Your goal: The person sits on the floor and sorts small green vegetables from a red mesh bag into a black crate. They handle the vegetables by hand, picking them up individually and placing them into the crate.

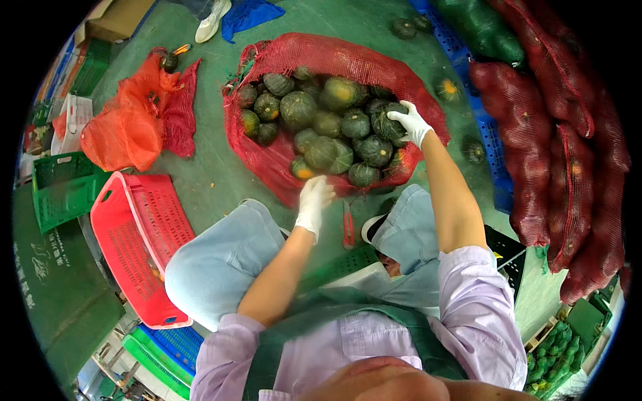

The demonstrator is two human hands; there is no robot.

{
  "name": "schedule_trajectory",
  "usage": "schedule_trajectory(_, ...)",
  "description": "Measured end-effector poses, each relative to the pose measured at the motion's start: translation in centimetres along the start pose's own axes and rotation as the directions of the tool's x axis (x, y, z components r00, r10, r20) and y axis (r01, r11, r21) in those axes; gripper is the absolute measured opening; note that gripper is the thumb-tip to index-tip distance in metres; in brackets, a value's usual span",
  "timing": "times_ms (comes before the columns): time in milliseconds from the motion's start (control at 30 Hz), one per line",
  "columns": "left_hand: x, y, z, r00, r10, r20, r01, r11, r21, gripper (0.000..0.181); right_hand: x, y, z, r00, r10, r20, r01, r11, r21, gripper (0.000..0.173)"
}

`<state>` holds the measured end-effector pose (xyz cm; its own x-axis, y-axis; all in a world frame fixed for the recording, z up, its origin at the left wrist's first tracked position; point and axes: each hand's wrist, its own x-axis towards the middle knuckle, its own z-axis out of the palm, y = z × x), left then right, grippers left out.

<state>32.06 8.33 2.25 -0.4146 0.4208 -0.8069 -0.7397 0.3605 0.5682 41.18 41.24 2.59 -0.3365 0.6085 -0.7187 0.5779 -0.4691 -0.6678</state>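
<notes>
A red mesh sack (351, 55) lies open on the floor before me, with many dark green squashes (298, 110) inside, some with orange patches. My right hand (414, 124), in a white glove, grips a dark green squash (387, 125) at the sack's right side. At the near edge of the sack is my left hand (313, 203), also gloved in white. Motion blurs its fingers, and I cannot tell whether they hold the mesh. Just right of that hand, a red-handled tool (348, 228) lies on the floor between my feet.
A red plastic crate (143, 240) stands beside my left knee. Orange mesh bags (133, 118) lie at the left. Full red mesh sacks (519, 145) rest along a blue plastic pallet (489, 135) at the right. Loose squashes (472, 149) lie near it. Another person's shoe (212, 21) shows at the top.
</notes>
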Motion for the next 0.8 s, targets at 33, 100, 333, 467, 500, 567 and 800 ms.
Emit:
schedule_trajectory(33,-0.4,0.1,0.4,1.0,0.015,0.019,-0.015,1.0,-0.011,0.031,-0.7,0.9,-0.3,1.0,-0.021,-0.01,0.022,0.992,0.123,0.086)
schedule_trajectory(100,-0.7,0.5,0.6,0.997,0.044,0.059,-0.044,0.999,-0.002,0.031,-2.6,1.1,-0.1,0.993,-0.093,0.076,0.073,0.971,0.228,0.087)
schedule_trajectory(333,-2.5,5.2,-0.8,0.964,0.231,0.133,-0.206,0.962,-0.179,0.038,-11.0,-4.6,4.6,0.729,-0.39,0.562,0.052,0.851,0.523,0.089)
schedule_trajectory(467,-5.1,8.4,-1.8,0.906,0.378,0.193,-0.306,0.897,-0.32,0.056,-15.9,-6.1,7.6,0.607,-0.521,0.601,0.113,0.804,0.584,0.087)
schedule_trajectory(500,-5.7,9.1,-1.7,0.884,0.417,0.213,-0.326,0.874,-0.359,0.059,-17.0,-6.2,7.9,0.591,-0.544,0.595,0.143,0.797,0.587,0.087)
schedule_trajectory(567,-7.1,10.4,-1.4,0.848,0.444,0.29,-0.31,0.859,-0.408,0.068,-18.9,-6.4,8.4,0.585,-0.567,0.581,0.18,0.788,0.588,0.089)
schedule_trajectory(800,-11.1,11.4,-2.3,0.702,0.586,0.405,-0.421,0.8,-0.429,0.071,-25.3,-6.7,11.3,0.519,-0.551,0.653,0.366,0.834,0.413,0.097)
